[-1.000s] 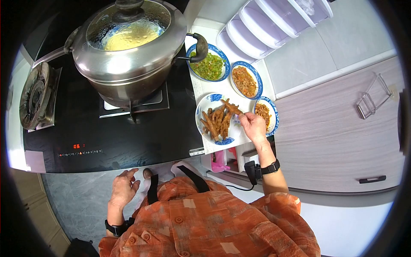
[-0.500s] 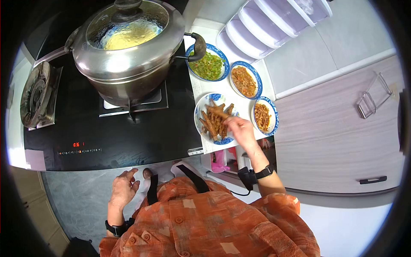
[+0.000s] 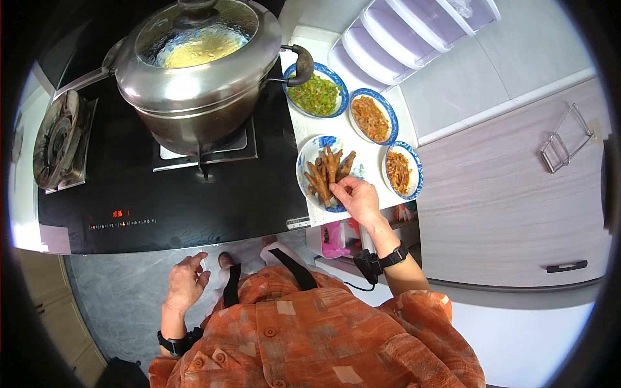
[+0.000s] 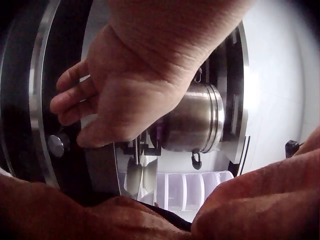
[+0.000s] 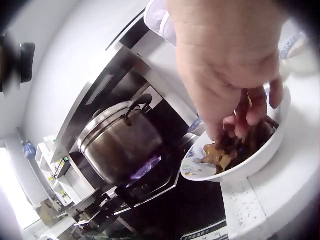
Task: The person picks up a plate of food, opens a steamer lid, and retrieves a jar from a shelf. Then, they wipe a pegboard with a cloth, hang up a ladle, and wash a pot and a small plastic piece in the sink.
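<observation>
In the head view my right hand [image 3: 357, 198] is over a white plate [image 3: 309, 150] with blue flowers. Its thumb and fingers pinch the lower end of a brown chicken foot [image 3: 332, 164], whose toes point away from me. Several other chicken feet [image 3: 316, 179] are piled beside it. The right wrist view has the fingertips down in the dish, partly hiding the pile. My left hand [image 3: 185, 284] hangs in front of the stove edge, fingers loosely bent and holding nothing.
A lidded steel pot [image 3: 200, 110] stands on the burner, with a flame [image 5: 146, 169] below. Beyond the plate are bowls of chopped green vegetable [image 3: 317, 97], brownish shreds [image 3: 370, 119] and another shredded food [image 3: 398, 172]. A white rack [image 3: 388, 39] stands behind.
My right hand has moved left from the plate's right side, bringing the chicken foot from the edge onto the pile and turning it more upright in view. My left hand stays put.
</observation>
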`<state>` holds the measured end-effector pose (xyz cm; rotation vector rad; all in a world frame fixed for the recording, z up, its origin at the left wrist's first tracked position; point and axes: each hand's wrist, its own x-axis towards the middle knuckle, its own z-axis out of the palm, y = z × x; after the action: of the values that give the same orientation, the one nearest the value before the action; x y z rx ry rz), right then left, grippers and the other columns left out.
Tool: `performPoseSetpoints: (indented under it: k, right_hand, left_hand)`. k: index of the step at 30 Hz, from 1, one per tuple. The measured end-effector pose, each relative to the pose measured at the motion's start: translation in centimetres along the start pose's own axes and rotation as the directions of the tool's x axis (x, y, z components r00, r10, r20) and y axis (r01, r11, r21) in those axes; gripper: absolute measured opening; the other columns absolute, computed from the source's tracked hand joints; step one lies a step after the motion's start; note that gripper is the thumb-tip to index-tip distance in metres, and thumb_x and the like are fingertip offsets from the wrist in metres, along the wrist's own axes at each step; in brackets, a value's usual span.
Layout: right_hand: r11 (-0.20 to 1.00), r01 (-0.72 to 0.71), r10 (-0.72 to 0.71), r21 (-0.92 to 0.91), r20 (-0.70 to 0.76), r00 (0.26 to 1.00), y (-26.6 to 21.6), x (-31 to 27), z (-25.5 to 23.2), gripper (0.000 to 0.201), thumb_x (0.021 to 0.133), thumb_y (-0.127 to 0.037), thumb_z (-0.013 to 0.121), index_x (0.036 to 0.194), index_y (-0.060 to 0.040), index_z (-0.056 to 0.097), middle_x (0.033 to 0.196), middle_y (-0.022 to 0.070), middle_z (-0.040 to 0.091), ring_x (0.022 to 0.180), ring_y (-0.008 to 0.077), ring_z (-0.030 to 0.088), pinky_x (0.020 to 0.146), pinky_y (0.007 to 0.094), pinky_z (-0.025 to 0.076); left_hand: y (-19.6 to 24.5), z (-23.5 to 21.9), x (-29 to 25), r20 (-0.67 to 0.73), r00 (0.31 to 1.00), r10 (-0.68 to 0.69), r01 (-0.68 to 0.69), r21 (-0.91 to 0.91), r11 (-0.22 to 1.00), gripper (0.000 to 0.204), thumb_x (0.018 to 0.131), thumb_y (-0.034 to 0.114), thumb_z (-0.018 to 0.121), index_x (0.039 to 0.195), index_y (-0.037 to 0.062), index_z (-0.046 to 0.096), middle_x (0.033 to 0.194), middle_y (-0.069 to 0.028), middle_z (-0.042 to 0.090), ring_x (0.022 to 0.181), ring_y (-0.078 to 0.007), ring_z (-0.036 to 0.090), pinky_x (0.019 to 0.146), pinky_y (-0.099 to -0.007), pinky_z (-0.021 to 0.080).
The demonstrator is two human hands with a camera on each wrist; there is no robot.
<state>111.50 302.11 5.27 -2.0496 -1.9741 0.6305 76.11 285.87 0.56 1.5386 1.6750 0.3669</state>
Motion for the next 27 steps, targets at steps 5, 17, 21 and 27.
performPoseSetpoints:
  k: [5,17,21,27]
  right_hand:
    - [1.0,0.02,-0.02,-0.014,-0.009,1.0,1.0,0.0,0.7,0.023,0.077,-0.031,0.065,0.073,-0.0085,0.064,0.061,0.006,0.062,0.057,0.0225,0.06,0.055,0.0339,0.046]
    - [0.992,-0.019,0.033,-0.121,0.108,0.994,-0.5,-1.3,0.4,0.028,0.073,-0.035,0.069,0.075,-0.0065,0.066,0.062,0.0067,0.063,0.057,0.0198,0.06,0.057,0.0307,0.047]
    - [0.989,-0.044,0.058,-0.139,0.097,0.994,-0.7,-1.2,0.6,0.025,0.072,-0.033,0.067,0.073,-0.0085,0.066,0.064,0.0081,0.063,0.063,0.0238,0.062,0.06,0.0337,0.048]
    - [0.967,-0.101,0.082,0.234,0.088,0.993,0.8,0.0,-0.3,0.019,0.073,-0.022,0.068,0.069,-0.0039,0.064,0.059,0.005,0.061,0.054,0.014,0.056,0.053,0.0264,0.044]
  left_hand:
    - [-0.2,-0.3,-0.3,0.008,1.0,-0.005,0.005,0.008,1.0,0.04,0.071,0.007,0.064,0.11,0.0042,0.057,0.077,-0.0129,0.059,0.065,-0.0265,0.059,0.064,-0.0353,0.048]
    - [-0.9,-0.2,-0.6,0.0,1.0,-0.021,0.021,0.011,1.0,0.041,0.07,0.007,0.064,0.111,0.0038,0.057,0.078,-0.0129,0.059,0.065,-0.0266,0.059,0.065,-0.0358,0.048]
    - [-1.0,-0.2,-0.5,-0.004,1.0,-0.015,0.015,0.014,1.0,0.041,0.07,0.007,0.064,0.11,0.0032,0.057,0.077,-0.0131,0.059,0.065,-0.0268,0.059,0.064,-0.0359,0.048]
    - [-1.0,-0.3,-0.4,-0.015,1.0,-0.013,0.012,-0.013,1.0,0.04,0.07,0.007,0.064,0.109,0.0028,0.057,0.076,-0.0128,0.059,0.064,-0.0269,0.059,0.064,-0.0358,0.047]
